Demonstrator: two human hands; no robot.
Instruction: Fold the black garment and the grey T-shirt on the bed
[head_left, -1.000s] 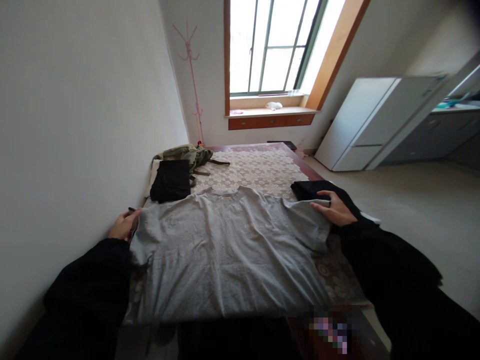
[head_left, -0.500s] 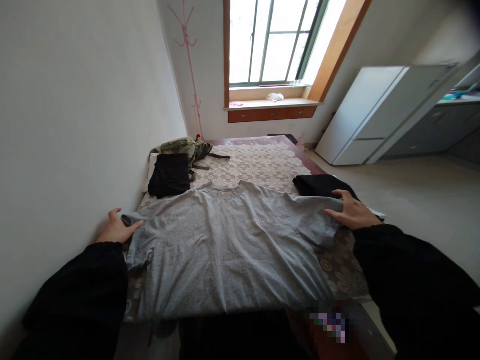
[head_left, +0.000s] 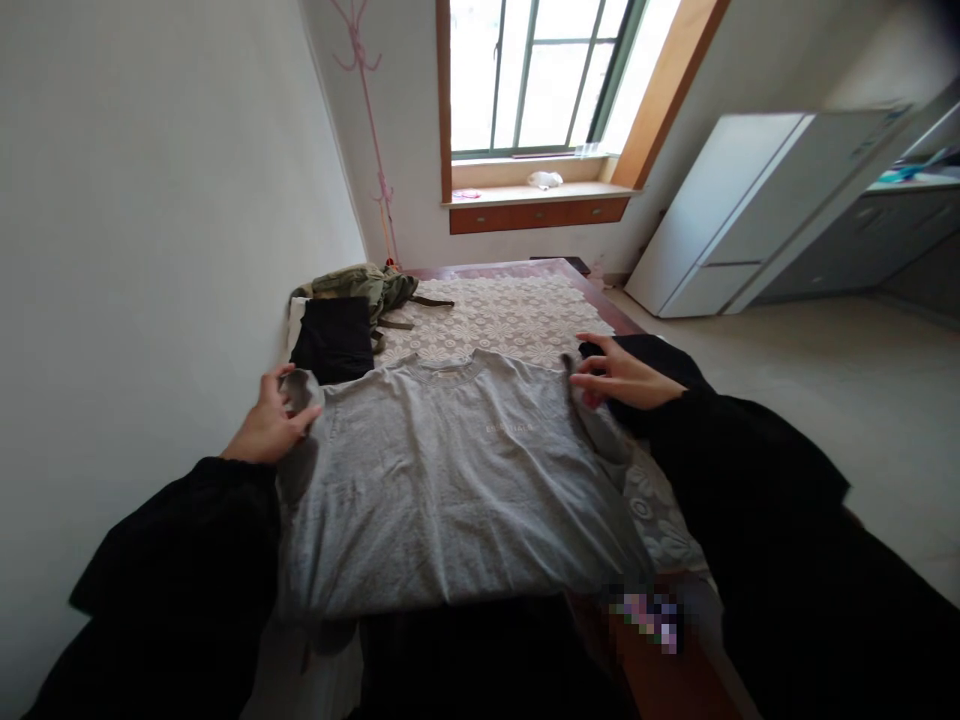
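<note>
A grey T-shirt (head_left: 450, 480) lies flat, front up, on a table with a lace cloth (head_left: 517, 320). My left hand (head_left: 268, 425) grips the shirt's left sleeve, lifted and turned inward near the shoulder. My right hand (head_left: 619, 378) pinches the right sleeve at its shoulder and pulls it inward too. Both arms wear black sleeves.
A folded black garment (head_left: 334, 338) and an olive green one (head_left: 367, 285) lie at the far left of the table. Another black garment (head_left: 660, 355) sits behind my right hand. A white wall runs along the left; a white fridge (head_left: 742, 205) stands at right; a window is ahead.
Both hands left the outer sleeve ends and moved inward and up toward the shoulders. Each now holds a sleeve, folded in over the shirt body.
</note>
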